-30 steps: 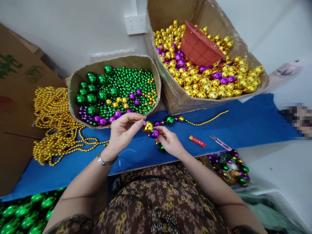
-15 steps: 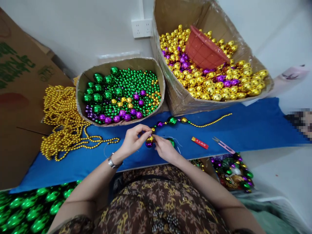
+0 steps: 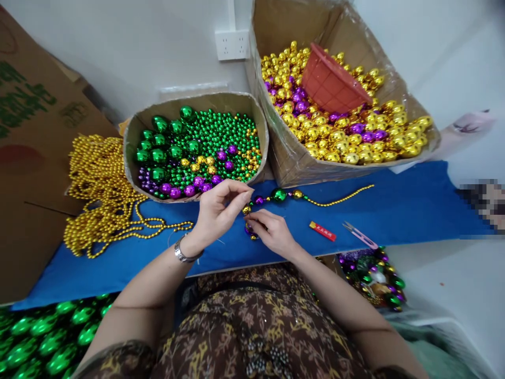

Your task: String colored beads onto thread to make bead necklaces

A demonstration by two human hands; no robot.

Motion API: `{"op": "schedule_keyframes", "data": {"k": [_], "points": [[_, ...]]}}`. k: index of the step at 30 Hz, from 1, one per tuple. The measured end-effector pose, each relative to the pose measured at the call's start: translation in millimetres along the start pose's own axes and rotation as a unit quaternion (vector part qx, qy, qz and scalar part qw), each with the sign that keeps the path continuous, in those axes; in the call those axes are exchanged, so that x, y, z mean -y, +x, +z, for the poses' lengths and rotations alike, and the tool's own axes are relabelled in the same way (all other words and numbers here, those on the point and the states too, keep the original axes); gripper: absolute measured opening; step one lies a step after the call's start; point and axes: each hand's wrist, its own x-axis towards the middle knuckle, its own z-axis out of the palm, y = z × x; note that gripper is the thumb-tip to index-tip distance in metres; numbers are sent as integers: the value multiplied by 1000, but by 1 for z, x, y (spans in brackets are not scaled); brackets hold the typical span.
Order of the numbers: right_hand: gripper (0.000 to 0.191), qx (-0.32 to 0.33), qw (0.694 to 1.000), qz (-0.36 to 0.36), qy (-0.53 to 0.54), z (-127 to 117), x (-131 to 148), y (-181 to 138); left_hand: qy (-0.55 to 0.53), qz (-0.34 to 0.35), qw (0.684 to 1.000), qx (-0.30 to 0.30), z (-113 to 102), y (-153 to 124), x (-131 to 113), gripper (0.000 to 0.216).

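Note:
My left hand (image 3: 221,210) is raised over the front rim of the smaller box, thumb and forefinger pinched together. Whatever lies between those fingertips is too fine to make out. Just below and to the right, my right hand (image 3: 274,231) pinches a bead strand beside a gold bead (image 3: 246,210). A purple bead (image 3: 248,228) hangs under its fingertips. Behind my hands, more of the strand lies on the blue cloth, with a purple bead (image 3: 259,200), a large green bead (image 3: 279,195), a gold bead (image 3: 297,194) and a thin gold bead chain (image 3: 343,200).
A cardboard box (image 3: 130,176) holds green, purple and gold beads. The larger box (image 3: 292,171) has gold and purple beads and a red basket (image 3: 333,81). Gold bead chains (image 3: 97,173) lie left. A red packet (image 3: 322,231) and pink thread snips (image 3: 361,235) rest right on the blue cloth (image 3: 410,210).
My left hand has lifted away from the beads, up and slightly right. My right hand has stayed low, its fingers now on the strand, and the beads beneath have shifted.

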Motion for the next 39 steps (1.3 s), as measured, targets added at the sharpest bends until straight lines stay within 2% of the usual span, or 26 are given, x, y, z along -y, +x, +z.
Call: {"op": "schedule_keyframes", "data": {"k": [3,5,7,10,13,16,19,25,28,32,36,39], "points": [[24,7,1000,18,2,-4,-3,-6,-56,-36,998,-22,3,-3,3,9],[24,-1,999,38,1,-9,-2,-9,-92,-51,994,-13,4,-7,10,14],[24,-15,998,58,9,-14,3,-10,-120,-68,990,40,5,-10,22,21],[21,-29,997,68,20,-23,13,-11,-143,-105,972,155,8,-13,43,30],[21,-40,995,86,25,-32,23,-11,-158,-121,952,232,15,-14,60,36],[23,-45,992,107,52,-41,27,-10,-147,-103,940,292,22,-10,70,32],[23,-44,990,115,72,-47,27,-10,-90,-64,934,339,32,-8,77,24],[25,-66,988,119,77,-58,26,-16,69,49,922,379,57,-18,95,22],[24,-124,976,114,140,-73,26,-17,191,71,889,409,62,-24,103,32],[25,-274,933,81,218,-105,24,-15,351,138,830,412,54,-31,108,45],[26,-411,887,47,206,-143,15,-21,491,187,760,383,26,-34,116,16],[25,-477,855,38,199,-166,2,-30,548,196,732,354,-10,-34,126,26]]}}
